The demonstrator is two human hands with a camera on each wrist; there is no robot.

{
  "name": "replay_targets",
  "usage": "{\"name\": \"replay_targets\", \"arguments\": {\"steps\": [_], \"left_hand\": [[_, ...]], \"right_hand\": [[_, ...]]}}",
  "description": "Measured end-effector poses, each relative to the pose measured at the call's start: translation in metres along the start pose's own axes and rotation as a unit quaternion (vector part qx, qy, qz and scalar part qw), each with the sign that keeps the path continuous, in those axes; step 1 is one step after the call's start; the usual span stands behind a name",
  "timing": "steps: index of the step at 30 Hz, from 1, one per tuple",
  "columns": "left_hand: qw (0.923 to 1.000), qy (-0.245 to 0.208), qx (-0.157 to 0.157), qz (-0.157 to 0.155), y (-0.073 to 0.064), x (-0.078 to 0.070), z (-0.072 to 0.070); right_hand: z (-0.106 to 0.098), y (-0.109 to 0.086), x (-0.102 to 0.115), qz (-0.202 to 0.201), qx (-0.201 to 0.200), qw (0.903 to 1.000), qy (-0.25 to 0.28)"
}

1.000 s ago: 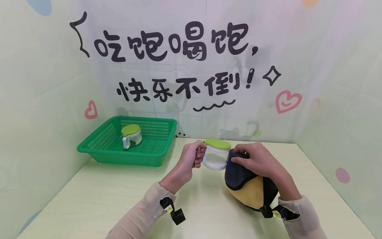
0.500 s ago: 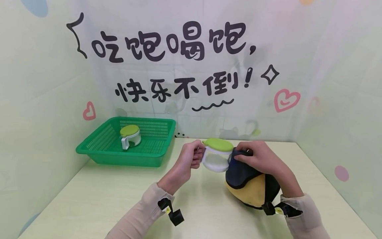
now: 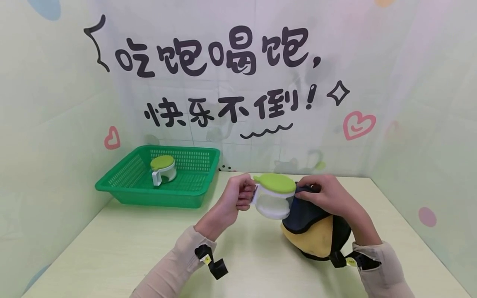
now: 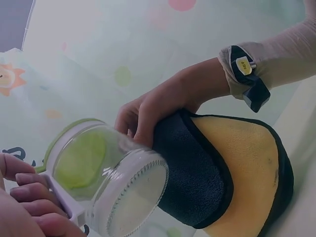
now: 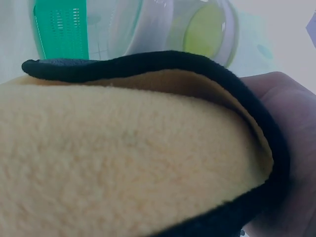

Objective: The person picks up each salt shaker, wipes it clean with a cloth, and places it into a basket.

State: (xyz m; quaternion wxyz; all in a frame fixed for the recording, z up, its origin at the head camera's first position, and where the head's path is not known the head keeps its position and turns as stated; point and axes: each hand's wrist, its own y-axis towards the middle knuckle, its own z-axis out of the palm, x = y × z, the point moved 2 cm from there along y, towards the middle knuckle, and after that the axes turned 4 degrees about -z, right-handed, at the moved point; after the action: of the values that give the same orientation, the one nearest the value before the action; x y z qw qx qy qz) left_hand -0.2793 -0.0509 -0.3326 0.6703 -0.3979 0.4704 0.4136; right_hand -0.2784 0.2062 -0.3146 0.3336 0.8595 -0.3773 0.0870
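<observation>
My left hand [image 3: 232,198] has its fingers curled round the white handle of a clear seasoning jar [image 3: 273,203] with a green lid, held up above the table. In the left wrist view the jar [image 4: 94,173] is tilted, its ridged white base facing the camera. My right hand [image 3: 331,196] pinches the top of a two-sided cloth [image 3: 313,238], navy on one face and yellow on the other, with dark edging. The cloth hangs down in a fold, its navy side against or just beside the jar's right wall. In the right wrist view the yellow face [image 5: 123,148] fills most of the picture.
A green plastic basket [image 3: 156,198] stands at the back left of the pale table [image 3: 130,248]. Inside it is a similar green-lidded jar [image 3: 164,169] with a white handle. Printed fabric walls [image 3: 238,153] enclose the table at the back and sides.
The jar has shifted slightly right and turned, so more of its handle and front wall shows. The cloth and right hand have moved a little to the right.
</observation>
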Motion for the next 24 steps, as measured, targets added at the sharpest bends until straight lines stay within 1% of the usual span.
{"name": "replay_targets", "arguments": {"steps": [2,4,8,11,13,16,20,24], "left_hand": [[0.9996,-0.013,0.022,-0.011,0.001,-0.001,-0.001],[0.998,-0.024,0.052,-0.026,0.001,-0.001,-0.002],[0.9912,-0.037,0.116,-0.052,-0.002,-0.002,0.001],[0.986,-0.049,0.146,-0.063,-0.006,-0.004,0.002],[0.9834,-0.059,0.157,-0.069,-0.008,-0.005,0.002],[0.9808,-0.076,0.163,-0.075,-0.01,-0.007,0.002],[0.9777,-0.097,0.167,-0.083,-0.012,-0.009,0.0],[0.9759,-0.112,0.166,-0.087,-0.013,-0.01,-0.003]], "right_hand": [[0.001,0.0,0.0,-0.003,0.003,0.9999,0.01],[0.003,0.001,0.0,-0.009,0.008,0.9997,0.023],[0.007,0.003,0.003,-0.021,0.025,0.9974,0.064],[0.011,0.003,0.006,-0.026,0.035,0.9938,0.103],[0.013,0.004,0.007,-0.03,0.04,0.9905,0.128],[0.017,0.004,0.009,-0.04,0.044,0.986,0.156],[0.025,0.005,0.008,-0.043,0.058,0.9794,0.188],[0.032,0.006,0.007,-0.05,0.082,0.9726,0.212]]}}
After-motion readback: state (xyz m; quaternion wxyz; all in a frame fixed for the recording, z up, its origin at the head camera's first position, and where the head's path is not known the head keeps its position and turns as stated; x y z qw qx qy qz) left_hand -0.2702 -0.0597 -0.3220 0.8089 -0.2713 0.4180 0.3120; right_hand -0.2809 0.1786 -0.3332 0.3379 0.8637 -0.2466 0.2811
